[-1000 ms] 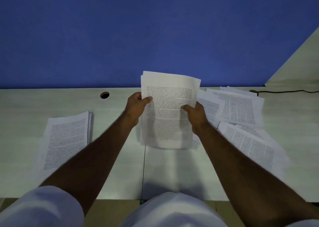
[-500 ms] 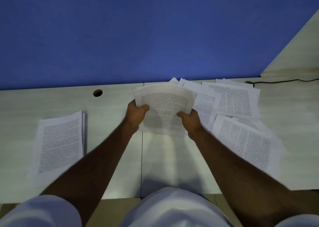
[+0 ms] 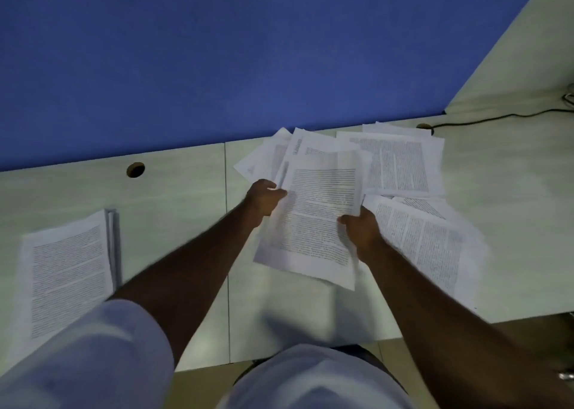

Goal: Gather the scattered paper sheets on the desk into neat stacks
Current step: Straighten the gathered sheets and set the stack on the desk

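Hands are both on one bundle of printed sheets (image 3: 316, 219), held a bit above the pale surface (image 3: 174, 209) near its middle. Left hand (image 3: 264, 202) has the bundle's left edge, fingers curled round it up near the top corner. Right hand (image 3: 362, 230) grips the right edge lower down, thumb on top of the page and the rest tucked behind. The bundle is tilted, its top leaning right, and the bottom corner hangs toward the body. It's kinda blurred so I can't tell how many sheets are in it

Behind and to the right of the bundle there's a messy spread of loose pages (image 3: 400, 166) lying flat and overlapping each other, some reaching the blue wall (image 3: 217, 51) at the back. More pages (image 3: 425, 247) sit just beside the right wrist, also overlapping

Far left there's a stack (image 3: 68, 275) lying flat, well apart from the mess, edges roughly lined up, partly covered by the left sleeve (image 3: 93, 355)

Also a round hole (image 3: 135, 170) in the surface near the wall on the left, and a black cable (image 3: 497, 117) running along the back right
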